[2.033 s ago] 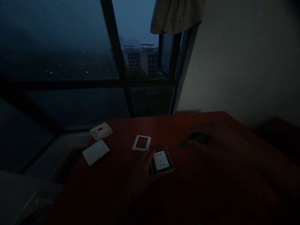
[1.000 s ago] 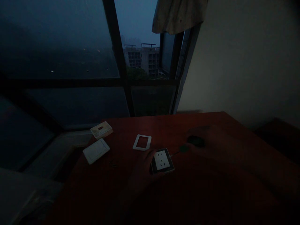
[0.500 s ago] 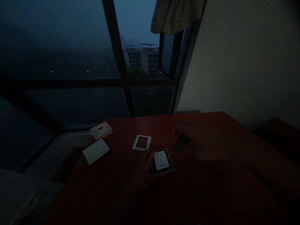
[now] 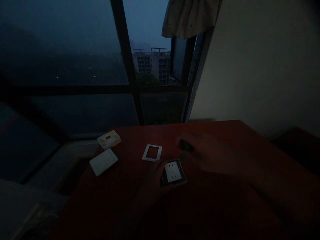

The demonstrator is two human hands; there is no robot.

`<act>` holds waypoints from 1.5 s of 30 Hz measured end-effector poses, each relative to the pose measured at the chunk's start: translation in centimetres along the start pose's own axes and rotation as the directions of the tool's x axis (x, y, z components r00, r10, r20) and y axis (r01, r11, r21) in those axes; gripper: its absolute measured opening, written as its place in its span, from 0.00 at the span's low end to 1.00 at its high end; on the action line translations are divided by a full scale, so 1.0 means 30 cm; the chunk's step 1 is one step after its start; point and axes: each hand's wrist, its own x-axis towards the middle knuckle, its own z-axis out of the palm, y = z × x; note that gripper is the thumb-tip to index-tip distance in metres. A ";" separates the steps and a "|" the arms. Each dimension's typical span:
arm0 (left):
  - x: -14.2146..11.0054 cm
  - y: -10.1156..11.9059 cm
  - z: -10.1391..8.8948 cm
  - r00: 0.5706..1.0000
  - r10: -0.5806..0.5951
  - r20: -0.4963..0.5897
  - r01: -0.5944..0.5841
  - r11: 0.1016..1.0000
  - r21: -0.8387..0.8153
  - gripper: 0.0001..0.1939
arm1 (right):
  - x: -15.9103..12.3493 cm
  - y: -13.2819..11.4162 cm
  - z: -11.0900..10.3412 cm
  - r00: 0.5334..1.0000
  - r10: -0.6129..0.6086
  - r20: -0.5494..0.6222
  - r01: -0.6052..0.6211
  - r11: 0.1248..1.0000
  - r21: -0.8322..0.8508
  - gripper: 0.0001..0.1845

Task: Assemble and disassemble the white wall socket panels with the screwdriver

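A wall socket (image 4: 173, 172) with a white face and dark surround lies on the red-brown table. My left hand (image 4: 156, 180) is closed around its left side, fingers at the top edge and thumb along the bottom. In my right hand (image 4: 200, 150) is a green-and-black screwdriver (image 4: 183, 158), held steeply with the shaft pointing down. Its tip meets the socket's right edge; whether it sits in a screw or a gap is too dark to tell. Just behind the socket lies a white square frame (image 4: 152, 152), touched by neither hand.
At the table's left edge lie a white switch plate (image 4: 103, 162) and a cream-coloured plate (image 4: 109, 139) with a small rectangular hole. Some tiny dark pieces (image 4: 121, 176) rest near them. Windows stand behind the table (image 4: 212, 128), and a wall (image 4: 255, 66) rises at the right.
My right hand has moved left and tipped the screwdriver from nearly flat to steep, bringing its tip to the socket's right edge. My left hand keeps its hold on the socket.
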 end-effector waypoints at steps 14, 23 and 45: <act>-0.003 -0.014 0.001 1.000 -0.018 0.014 0.018 0.999 0.026 0.42 | -0.004 0.040 0.089 0.962 0.133 -0.237 -0.120 0.990 0.071 0.13; -0.004 -0.026 0.010 1.000 -0.017 0.010 0.016 0.999 0.050 0.42 | -0.058 0.046 0.168 0.894 0.205 -0.398 -0.196 0.978 0.064 0.20; -0.011 -0.040 0.009 1.000 -0.016 0.012 0.015 0.998 0.068 0.43 | -0.073 0.039 0.175 0.862 0.257 -0.437 -0.256 0.965 0.062 0.24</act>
